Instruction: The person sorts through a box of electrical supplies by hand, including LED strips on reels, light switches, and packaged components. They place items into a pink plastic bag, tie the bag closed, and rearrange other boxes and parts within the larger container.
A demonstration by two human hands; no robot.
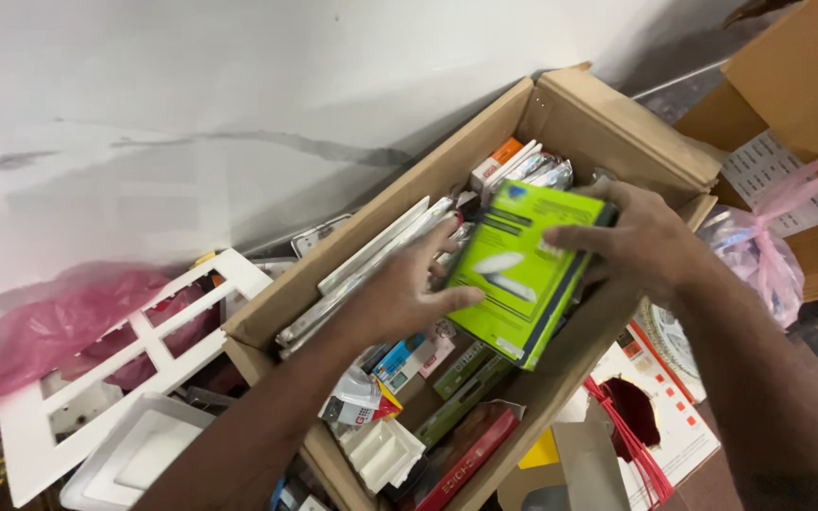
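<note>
Hands first: our left hand (409,284) lies with spread fingers against the left edge of a green box (520,270), thumb pressing its face near the lower corner, while our right hand (641,237) closes over the far right corner, fingers curled across the top edge. Between them we hold the green box tilted, just above the contents of a long carton (560,378) that runs from near left to far right

We judge the green box light and fairly stiff, thin card with something small inside; its printed face looks glossy, so it could slip under flat fingers. We would take it by the two long edges or opposite corners, as now, and not squeeze the middle, which would likely dent

Under and around it the carton is crammed with small packs, flat white strips (371,260) along its left wall and a red box (471,459) at the near end. Left of the carton lie a white frame (134,369) and a pink bag (59,322); to the right, another pink bag (769,246) and a second carton (797,85)
</note>
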